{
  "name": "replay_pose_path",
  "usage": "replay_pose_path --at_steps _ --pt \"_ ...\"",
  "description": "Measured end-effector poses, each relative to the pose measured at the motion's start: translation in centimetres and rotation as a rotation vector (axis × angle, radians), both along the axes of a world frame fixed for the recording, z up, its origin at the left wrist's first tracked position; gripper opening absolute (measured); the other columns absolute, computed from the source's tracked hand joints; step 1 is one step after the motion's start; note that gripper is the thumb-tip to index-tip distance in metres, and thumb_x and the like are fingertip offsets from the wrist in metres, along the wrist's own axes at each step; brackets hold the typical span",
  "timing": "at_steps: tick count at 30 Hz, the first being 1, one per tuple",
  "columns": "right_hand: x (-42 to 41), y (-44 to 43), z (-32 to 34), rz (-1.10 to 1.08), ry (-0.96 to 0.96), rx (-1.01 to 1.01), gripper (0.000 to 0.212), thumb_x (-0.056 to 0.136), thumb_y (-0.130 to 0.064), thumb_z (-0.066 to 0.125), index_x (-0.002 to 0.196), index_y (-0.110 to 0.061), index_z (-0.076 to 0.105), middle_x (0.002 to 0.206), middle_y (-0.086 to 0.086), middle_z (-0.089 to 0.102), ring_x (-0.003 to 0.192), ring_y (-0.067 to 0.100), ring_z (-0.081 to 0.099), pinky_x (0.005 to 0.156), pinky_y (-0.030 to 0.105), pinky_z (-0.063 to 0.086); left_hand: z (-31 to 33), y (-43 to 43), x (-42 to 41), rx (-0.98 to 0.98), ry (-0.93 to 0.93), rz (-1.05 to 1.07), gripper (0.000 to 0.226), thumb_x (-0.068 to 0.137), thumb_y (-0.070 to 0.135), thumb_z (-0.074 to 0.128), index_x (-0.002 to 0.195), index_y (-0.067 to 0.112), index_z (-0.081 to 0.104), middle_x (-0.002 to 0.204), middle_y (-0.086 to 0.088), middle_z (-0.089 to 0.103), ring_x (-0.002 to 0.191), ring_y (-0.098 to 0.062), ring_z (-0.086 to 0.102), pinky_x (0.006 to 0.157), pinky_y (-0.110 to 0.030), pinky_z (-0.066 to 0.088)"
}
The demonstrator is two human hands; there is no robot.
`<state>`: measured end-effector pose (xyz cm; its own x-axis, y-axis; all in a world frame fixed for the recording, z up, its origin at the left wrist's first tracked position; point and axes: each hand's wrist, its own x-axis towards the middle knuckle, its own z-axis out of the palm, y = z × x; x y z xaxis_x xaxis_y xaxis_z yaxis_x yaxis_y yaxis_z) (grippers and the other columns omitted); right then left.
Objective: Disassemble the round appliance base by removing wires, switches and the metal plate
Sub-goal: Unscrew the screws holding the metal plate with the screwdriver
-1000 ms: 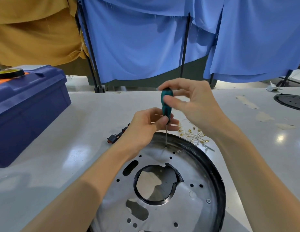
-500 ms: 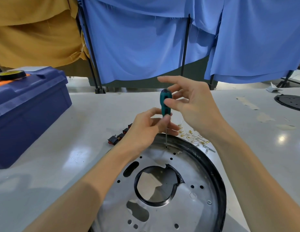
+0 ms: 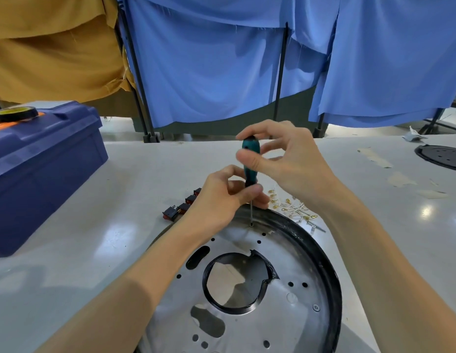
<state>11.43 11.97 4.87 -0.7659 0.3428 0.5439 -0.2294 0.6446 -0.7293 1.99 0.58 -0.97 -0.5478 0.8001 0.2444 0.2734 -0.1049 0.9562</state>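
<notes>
Teal plastic forms the handle of the screwdriver (image 3: 251, 159), and you hold the tool upright over the far part of the metal plate (image 3: 285, 263). Your right hand (image 3: 293, 161) pinches the top of the handle between the thumb and the curled fingers. Your left hand (image 3: 221, 197) pinches the lower end of the handle, where the thin shaft begins. The tip stands in a small screw (image 3: 251, 224) at the far edge of the plate, just inside the black rim of the round base (image 3: 331, 271). The base lies flat on the white table (image 3: 94, 238), near to you.

The red switches (image 3: 182, 206) and the wires (image 3: 293, 208) lie on the table beyond the base, so it seems only the plate remains to be freed, and this screw is the step in hand.

To do it well, hold the shaft straight above the screw, not tilted. Press down firmly while you turn, because such a small head is probably easy to damage if the tip slips out. Turn with the right fingers only and let the left hand guide. Neither hand holds the base, so it may rotate under you. When the screw is loose, lift it out with care and place it beside the wires. One more screw (image 3: 316, 307) shows at the near right of the plate.
</notes>
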Motion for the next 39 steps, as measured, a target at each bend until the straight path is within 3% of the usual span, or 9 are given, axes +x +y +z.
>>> replay_pose_path --at_steps 6,11,16,20,26,30,32,34,39 --pt "-0.15 0.11 0.02 -0.022 0.029 -0.017 0.036 0.089 0.002 0.062 0.110 -0.025 0.069 0.103 -0.004 0.068 0.093 0.007 0.062 0.071 0.013 0.054 0.07 -0.08 -0.10 -0.008 -0.014 -0.046 0.017 0.101 0.015 0.044 0.109 0.013 0.059 0.092 -0.008 0.076 0.088 -0.021 0.073 0.085 -0.028 0.056" --pt "-0.32 -0.58 -0.35 -0.021 0.007 0.031 0.027 0.078 -0.028 0.078 0.104 -0.025 0.068 0.101 -0.003 0.063 0.090 0.006 0.059 0.076 0.015 0.052 0.11 0.07 0.14 -0.024 0.024 0.007 0.029 0.088 0.022 0.066 0.112 0.011 0.054 0.086 -0.006 0.076 0.084 -0.019 0.074 0.093 -0.041 0.051" --pt "-0.39 -0.27 -0.24 0.024 0.041 -0.154 0.026 0.089 0.003 0.060 0.107 -0.013 0.067 0.103 0.005 0.071 0.091 0.016 0.069 0.073 0.024 0.059 0.09 -0.13 -0.02 -0.013 -0.002 -0.030 0.019 0.101 0.010 0.044 0.108 0.018 0.059 0.091 -0.006 0.076 0.090 -0.019 0.073 0.092 -0.036 0.050" --pt "-0.40 -0.39 -0.55 -0.037 -0.010 0.009 0.023 0.080 -0.032 0.076 0.101 -0.026 0.069 0.108 -0.002 0.061 0.093 0.007 0.060 0.076 0.015 0.051 0.07 0.04 0.22 -0.001 -0.010 -0.006 0.019 0.092 0.016 0.060 0.109 0.010 0.054 0.087 -0.007 0.076 0.085 -0.021 0.074 0.092 -0.041 0.052" --pt "-0.11 0.21 -0.04 0.043 0.039 -0.132 0.030 0.087 0.003 0.063 0.111 -0.014 0.069 0.099 0.005 0.071 0.090 0.015 0.070 0.083 0.030 0.058 0.01 -0.04 -0.03 -0.019 -0.006 -0.037 0.016 0.100 0.010 0.045 0.108 0.014 0.059 0.093 -0.008 0.076 0.089 -0.021 0.073 0.091 -0.038 0.052" --pt "-0.43 -0.28 -0.46 -0.021 0.000 0.008 0.027 0.085 -0.022 0.072 0.111 -0.030 0.069 0.108 -0.002 0.061 0.092 0.005 0.060 0.077 0.016 0.051 -0.05 0.05 -0.06 -0.005 -0.008 0.019 0.018 0.093 0.019 0.060 0.107 0.009 0.052 0.087 -0.007 0.076 0.084 -0.021 0.073 0.090 -0.040 0.052" --pt "-0.54 -0.20 -0.39 -0.019 0.032 -0.031 0.031 0.088 -0.009 0.066 0.114 -0.026 0.069 0.102 0.001 0.063 0.083 0.005 0.059 0.068 0.011 0.050 -0.04 -0.03 -0.10 -0.005 -0.004 -0.001 0.014 0.096 0.020 0.054 0.109 0.013 0.056 0.089 -0.006 0.076 0.085 -0.021 0.073 0.088 -0.037 0.053" --pt "-0.43 -0.01 -0.28 0.005 0.044 -0.093 0.032 0.092 0.000 0.058 0.113 -0.021 0.069 0.101 0.003 0.066 0.085 0.007 0.062 0.068 0.015 0.055 -0.06 -0.02 -0.13 -0.002 -0.007 -0.014 0.016 0.101 0.015 0.045 0.107 0.015 0.060 0.090 -0.007 0.076 0.086 -0.022 0.073 0.089 -0.037 0.053" --pt "-0.52 -0.17 -0.63 -0.024 -0.026 0.015 0.028 0.084 -0.028 0.072 0.112 -0.031 0.067 0.106 -0.004 0.062 0.092 0.008 0.061 0.076 0.015 0.050 -0.07 0.11 -0.11 -0.001 -0.005 0.027 0.018 0.093 0.022 0.059 0.108 0.013 0.054 0.086 -0.006 0.076 0.084 -0.021 0.074 0.092 -0.043 0.051"
